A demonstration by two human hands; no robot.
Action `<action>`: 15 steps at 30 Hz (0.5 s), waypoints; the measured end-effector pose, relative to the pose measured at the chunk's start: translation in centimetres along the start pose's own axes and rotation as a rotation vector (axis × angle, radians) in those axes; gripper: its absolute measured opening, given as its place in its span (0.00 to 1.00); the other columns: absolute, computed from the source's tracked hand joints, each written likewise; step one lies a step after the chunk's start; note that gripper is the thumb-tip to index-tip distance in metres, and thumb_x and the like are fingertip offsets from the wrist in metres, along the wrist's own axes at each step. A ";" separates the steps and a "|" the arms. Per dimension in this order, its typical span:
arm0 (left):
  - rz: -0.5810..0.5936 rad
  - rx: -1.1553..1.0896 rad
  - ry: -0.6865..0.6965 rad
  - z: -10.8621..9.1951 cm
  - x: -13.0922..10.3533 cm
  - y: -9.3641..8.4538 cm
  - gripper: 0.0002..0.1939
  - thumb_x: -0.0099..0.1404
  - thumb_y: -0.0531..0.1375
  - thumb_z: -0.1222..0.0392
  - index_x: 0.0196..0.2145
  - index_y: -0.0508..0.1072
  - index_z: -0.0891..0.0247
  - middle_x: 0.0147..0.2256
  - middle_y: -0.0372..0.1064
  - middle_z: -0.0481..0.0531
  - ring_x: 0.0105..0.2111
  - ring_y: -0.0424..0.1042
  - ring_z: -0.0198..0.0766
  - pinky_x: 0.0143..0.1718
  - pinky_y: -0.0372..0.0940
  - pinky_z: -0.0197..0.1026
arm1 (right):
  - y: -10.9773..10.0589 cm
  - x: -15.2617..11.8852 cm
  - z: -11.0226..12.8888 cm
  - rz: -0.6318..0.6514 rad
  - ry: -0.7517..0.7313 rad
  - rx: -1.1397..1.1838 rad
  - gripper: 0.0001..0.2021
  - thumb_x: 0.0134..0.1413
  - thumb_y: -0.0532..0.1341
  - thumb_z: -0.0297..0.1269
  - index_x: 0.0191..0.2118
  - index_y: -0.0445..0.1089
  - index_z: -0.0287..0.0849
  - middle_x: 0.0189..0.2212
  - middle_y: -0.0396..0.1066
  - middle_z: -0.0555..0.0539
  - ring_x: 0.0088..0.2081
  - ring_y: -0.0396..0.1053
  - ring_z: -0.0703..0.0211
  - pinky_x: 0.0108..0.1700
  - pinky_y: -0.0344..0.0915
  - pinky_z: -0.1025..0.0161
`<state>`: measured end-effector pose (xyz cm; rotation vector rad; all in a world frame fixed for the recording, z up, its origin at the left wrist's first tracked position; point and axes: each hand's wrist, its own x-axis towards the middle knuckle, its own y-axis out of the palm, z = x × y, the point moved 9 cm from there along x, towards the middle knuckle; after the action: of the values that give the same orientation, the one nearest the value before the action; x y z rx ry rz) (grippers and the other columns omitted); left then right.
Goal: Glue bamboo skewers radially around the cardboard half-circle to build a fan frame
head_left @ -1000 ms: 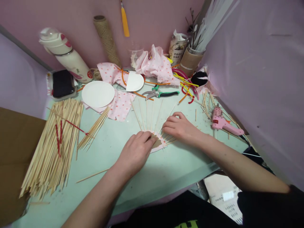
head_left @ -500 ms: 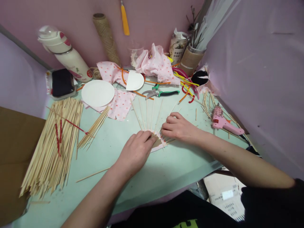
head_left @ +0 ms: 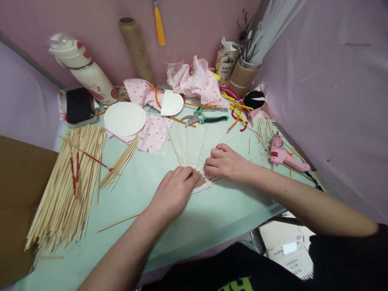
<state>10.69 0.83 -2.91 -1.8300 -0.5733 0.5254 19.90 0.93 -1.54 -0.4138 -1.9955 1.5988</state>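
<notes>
Thin wooden sticks [head_left: 187, 143] fan out from a small cardboard piece [head_left: 200, 180] edged with pink dotted fabric, lying on the pale green table. My left hand [head_left: 177, 188] presses on the left part of the cardboard piece, its fingers together and bent over the edge. On the right side of the fan, my right hand [head_left: 224, 162] is closed with curled fingers around one of the sticks, near where it meets the fabric edge. The fingertips of both hands are partly hidden.
Piled sticks [head_left: 66, 190] and a smaller bundle [head_left: 121, 163] lie left. Behind the fan are pruning shears [head_left: 212, 119], white discs [head_left: 125, 119] and dotted fabric [head_left: 197, 83]. A pink glue gun [head_left: 286, 155] rests right; a bottle [head_left: 87, 74] stands back left.
</notes>
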 end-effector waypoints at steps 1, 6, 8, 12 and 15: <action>0.000 0.004 -0.002 0.0 0.0 0.0 0.14 0.72 0.53 0.63 0.53 0.71 0.60 0.47 0.69 0.54 0.44 0.66 0.44 0.42 0.63 0.46 | -0.1 0.0 0.0 -0.003 -0.002 0.000 0.12 0.66 0.55 0.32 0.29 0.68 0.42 0.25 0.66 0.50 0.34 0.52 0.58 0.44 0.47 0.57; -0.007 0.011 0.000 0.0 0.0 0.1 0.14 0.73 0.52 0.62 0.52 0.72 0.60 0.47 0.69 0.54 0.44 0.66 0.44 0.41 0.63 0.46 | -0.1 0.0 0.0 0.001 0.000 0.001 0.13 0.67 0.54 0.31 0.29 0.68 0.42 0.25 0.67 0.50 0.34 0.52 0.57 0.43 0.47 0.57; -0.014 0.008 0.006 0.0 0.0 0.0 0.14 0.73 0.52 0.62 0.51 0.72 0.59 0.46 0.69 0.54 0.44 0.66 0.43 0.41 0.63 0.46 | 0.0 0.0 0.0 0.006 0.003 -0.003 0.13 0.67 0.55 0.31 0.29 0.68 0.42 0.25 0.67 0.50 0.34 0.52 0.57 0.43 0.47 0.57; -0.018 0.008 0.008 0.0 0.0 0.0 0.13 0.73 0.52 0.63 0.51 0.72 0.60 0.46 0.69 0.54 0.43 0.66 0.44 0.41 0.63 0.46 | 0.0 0.0 0.0 0.001 0.005 -0.017 0.12 0.66 0.55 0.31 0.29 0.68 0.42 0.25 0.67 0.50 0.34 0.53 0.57 0.43 0.47 0.57; -0.023 0.015 0.007 -0.1 0.0 -0.1 0.13 0.72 0.52 0.62 0.51 0.71 0.59 0.45 0.69 0.54 0.43 0.66 0.44 0.40 0.62 0.46 | 0.0 0.0 0.0 0.013 0.002 -0.020 0.12 0.66 0.56 0.31 0.29 0.68 0.42 0.25 0.67 0.50 0.34 0.53 0.57 0.43 0.47 0.57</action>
<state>10.73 0.82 -2.76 -1.8080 -0.5835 0.5072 19.88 0.98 -1.54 -0.4363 -2.0128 1.5866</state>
